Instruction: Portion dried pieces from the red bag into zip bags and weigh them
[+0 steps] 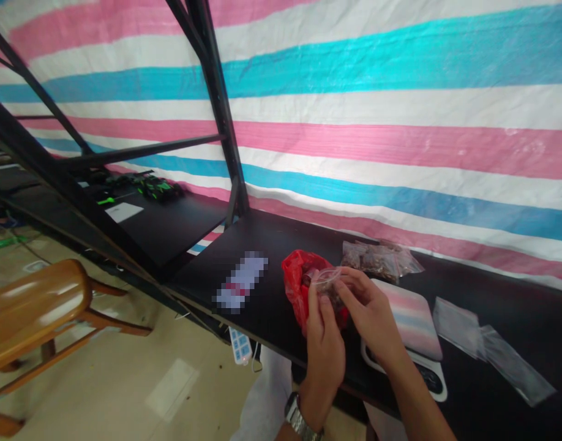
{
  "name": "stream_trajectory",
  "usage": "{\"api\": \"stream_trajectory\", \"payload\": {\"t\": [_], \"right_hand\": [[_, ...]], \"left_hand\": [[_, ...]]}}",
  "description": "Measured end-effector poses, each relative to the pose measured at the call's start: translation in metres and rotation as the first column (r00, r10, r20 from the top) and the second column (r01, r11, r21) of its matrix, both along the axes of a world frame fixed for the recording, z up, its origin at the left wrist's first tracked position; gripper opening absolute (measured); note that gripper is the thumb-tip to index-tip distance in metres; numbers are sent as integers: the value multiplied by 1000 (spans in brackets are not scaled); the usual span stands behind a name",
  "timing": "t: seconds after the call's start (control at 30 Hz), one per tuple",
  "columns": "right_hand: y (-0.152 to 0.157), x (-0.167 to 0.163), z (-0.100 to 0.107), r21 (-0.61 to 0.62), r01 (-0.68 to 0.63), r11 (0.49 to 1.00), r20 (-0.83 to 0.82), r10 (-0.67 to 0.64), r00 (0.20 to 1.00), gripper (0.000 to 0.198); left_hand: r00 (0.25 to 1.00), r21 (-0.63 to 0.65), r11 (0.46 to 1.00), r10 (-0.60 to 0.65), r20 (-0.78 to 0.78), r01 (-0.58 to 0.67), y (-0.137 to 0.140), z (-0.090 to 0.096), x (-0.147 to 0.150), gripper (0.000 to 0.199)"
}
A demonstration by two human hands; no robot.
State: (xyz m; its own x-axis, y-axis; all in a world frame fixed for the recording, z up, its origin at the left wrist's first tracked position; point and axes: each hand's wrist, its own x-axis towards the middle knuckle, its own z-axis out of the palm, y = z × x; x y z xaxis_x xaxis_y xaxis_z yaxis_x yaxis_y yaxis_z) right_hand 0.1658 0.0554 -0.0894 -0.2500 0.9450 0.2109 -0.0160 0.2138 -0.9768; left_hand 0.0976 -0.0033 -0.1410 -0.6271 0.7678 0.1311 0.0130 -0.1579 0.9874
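Between both hands is a small clear zip bag [327,280] with brownish contents that I cannot make out. My left hand [325,337] pinches its left side, while the fingers of my right hand [369,312] close on its right side near the top edge. Just behind and to the left, a red plastic bag [294,285] stands with its mouth spread, partly hidden by my hands. A white kitchen scale [407,318] with a shiny top plate lies under and beside my right forearm. Several filled clear bags [377,260] lie behind the scale.
Flat clear zip bags [460,324] rest right of the scale on the black table [515,324]. A blurred-out paper [242,282] lies at left. A power strip [239,346] hangs below the front edge. Black metal posts [219,110] rise beside it; a wooden stool [46,306] stands left.
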Motion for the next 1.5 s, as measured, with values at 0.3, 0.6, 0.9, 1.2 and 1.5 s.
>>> {"api": "stream_trajectory", "payload": {"t": [0.3,0.6,0.9,1.2,1.5], "right_hand": [[15,105,-1,7,418,908,103,-416,903,45],[30,158,-36,422,502,755,425,-653,627,42],[31,219,-47,422,565,709,506,-701,502,34],[17,221,-45,472,529,705,513,-708,485,30],[14,213,-48,499,552,668,444,-744,499,29]], "left_hand": [[976,-6,991,-134,-169,135,4,11,16,49],[936,23,999,-28,-352,38,14,6,26,34],[880,171,984,119,-460,-44,13,-2,20,28],[854,180,983,124,-506,-36,9,-2,15,28],[799,261,965,165,-579,-10,5,4,15,27]]}}
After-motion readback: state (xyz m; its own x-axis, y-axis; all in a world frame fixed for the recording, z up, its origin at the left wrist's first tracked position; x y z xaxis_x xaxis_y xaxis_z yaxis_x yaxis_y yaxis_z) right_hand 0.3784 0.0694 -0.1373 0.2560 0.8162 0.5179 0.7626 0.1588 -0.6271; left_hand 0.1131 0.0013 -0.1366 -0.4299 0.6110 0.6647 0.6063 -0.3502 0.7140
